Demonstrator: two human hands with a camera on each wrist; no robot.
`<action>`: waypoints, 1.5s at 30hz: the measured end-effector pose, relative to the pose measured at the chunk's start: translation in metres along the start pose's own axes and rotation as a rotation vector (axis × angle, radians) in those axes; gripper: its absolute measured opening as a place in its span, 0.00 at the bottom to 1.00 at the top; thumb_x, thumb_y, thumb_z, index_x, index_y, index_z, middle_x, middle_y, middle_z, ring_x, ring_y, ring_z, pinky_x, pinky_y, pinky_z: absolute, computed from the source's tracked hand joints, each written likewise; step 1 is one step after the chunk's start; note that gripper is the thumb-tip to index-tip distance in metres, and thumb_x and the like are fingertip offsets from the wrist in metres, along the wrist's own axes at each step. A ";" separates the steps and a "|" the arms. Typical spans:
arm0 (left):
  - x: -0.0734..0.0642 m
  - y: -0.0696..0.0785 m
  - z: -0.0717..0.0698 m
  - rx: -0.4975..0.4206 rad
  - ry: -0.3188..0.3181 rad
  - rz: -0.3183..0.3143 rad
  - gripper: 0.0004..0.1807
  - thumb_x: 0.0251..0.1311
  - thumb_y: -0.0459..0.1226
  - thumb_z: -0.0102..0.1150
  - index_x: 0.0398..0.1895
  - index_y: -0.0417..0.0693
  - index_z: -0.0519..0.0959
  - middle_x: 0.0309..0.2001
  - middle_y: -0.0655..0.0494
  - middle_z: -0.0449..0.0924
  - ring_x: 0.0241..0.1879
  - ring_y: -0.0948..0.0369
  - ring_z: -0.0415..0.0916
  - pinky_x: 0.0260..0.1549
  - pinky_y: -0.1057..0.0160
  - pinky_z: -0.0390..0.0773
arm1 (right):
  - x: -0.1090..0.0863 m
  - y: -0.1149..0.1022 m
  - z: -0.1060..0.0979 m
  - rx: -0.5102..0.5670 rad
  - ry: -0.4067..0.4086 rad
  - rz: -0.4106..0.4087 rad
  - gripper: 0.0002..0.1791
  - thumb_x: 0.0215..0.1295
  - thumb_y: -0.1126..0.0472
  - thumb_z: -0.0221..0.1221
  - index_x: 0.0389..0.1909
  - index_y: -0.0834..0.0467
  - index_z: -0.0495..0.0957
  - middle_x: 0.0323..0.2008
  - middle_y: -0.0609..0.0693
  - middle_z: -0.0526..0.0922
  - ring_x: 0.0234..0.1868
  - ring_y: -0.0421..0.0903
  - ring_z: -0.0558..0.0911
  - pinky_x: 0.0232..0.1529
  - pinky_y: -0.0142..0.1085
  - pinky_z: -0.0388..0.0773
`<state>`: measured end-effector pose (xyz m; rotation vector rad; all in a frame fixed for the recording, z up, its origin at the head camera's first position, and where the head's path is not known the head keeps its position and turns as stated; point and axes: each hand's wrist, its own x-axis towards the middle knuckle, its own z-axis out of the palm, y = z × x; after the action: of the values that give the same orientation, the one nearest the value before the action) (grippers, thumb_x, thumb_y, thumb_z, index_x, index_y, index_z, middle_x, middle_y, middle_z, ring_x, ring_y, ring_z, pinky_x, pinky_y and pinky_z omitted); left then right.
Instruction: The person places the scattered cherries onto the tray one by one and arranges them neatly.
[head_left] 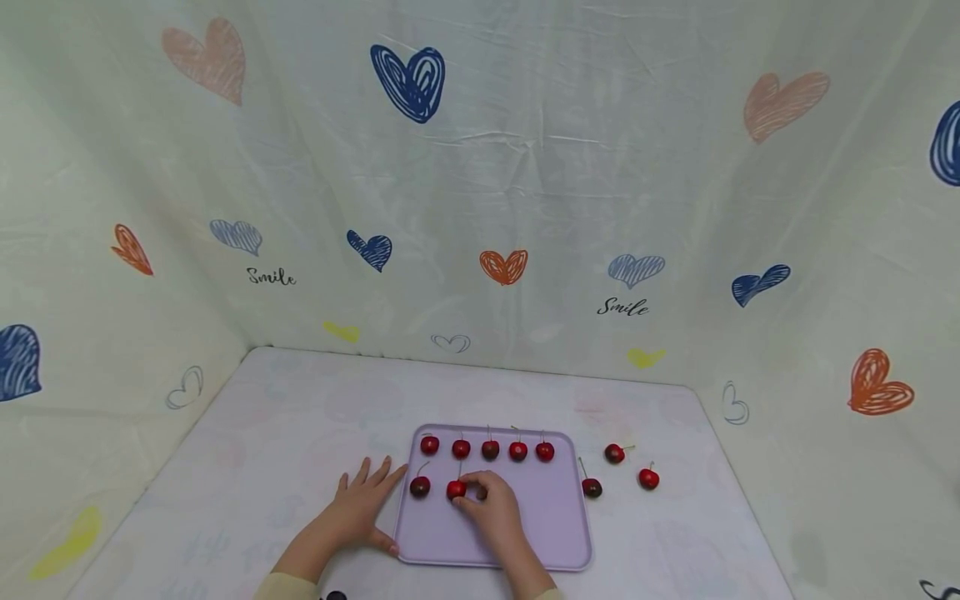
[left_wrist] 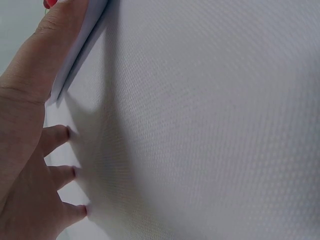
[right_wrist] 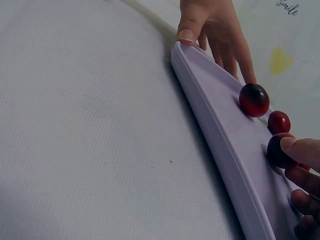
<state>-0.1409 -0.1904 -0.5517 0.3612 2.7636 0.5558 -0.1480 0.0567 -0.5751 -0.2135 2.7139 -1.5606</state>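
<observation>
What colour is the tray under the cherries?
The tray is plain light purple, showing best in the head view.

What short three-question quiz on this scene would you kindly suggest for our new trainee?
1. Count: How many cherries form the far row on the tray?
2. True or false: While the right hand pinches a cherry, the left hand touches the tray.
3. Multiple choice: In the head view, where do the loose cherries lie? A) left of the tray; B) right of the tray; C) beyond its far edge.

Key: 1. Five. 2. True; its thumb rests at the near left corner. 3. B.
</observation>
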 end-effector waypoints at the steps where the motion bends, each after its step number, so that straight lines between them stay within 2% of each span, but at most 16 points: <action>1: 0.000 0.000 0.000 0.000 -0.002 -0.001 0.65 0.23 0.60 0.80 0.71 0.46 0.64 0.71 0.35 0.57 0.69 0.28 0.43 0.57 0.22 0.43 | 0.000 0.000 0.000 0.007 0.000 -0.001 0.15 0.48 0.63 0.74 0.39 0.55 0.86 0.32 0.42 0.79 0.30 0.38 0.71 0.30 0.31 0.71; 28: 0.002 -0.001 -0.001 0.008 0.005 0.008 0.66 0.22 0.60 0.81 0.72 0.47 0.63 0.71 0.35 0.57 0.70 0.29 0.43 0.58 0.23 0.42 | 0.004 0.002 -0.003 0.004 -0.020 -0.006 0.15 0.51 0.63 0.72 0.41 0.56 0.86 0.31 0.43 0.78 0.28 0.36 0.70 0.28 0.31 0.70; 45: -0.001 0.002 -0.001 -0.008 0.008 0.009 0.65 0.22 0.59 0.81 0.72 0.46 0.63 0.71 0.35 0.57 0.70 0.29 0.43 0.58 0.23 0.43 | 0.004 0.004 -0.002 -0.010 -0.022 -0.008 0.15 0.51 0.63 0.72 0.41 0.57 0.86 0.30 0.44 0.77 0.27 0.36 0.69 0.28 0.31 0.70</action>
<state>-0.1397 -0.1899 -0.5494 0.3710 2.7674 0.5719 -0.1524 0.0601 -0.5771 -0.2411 2.7081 -1.5376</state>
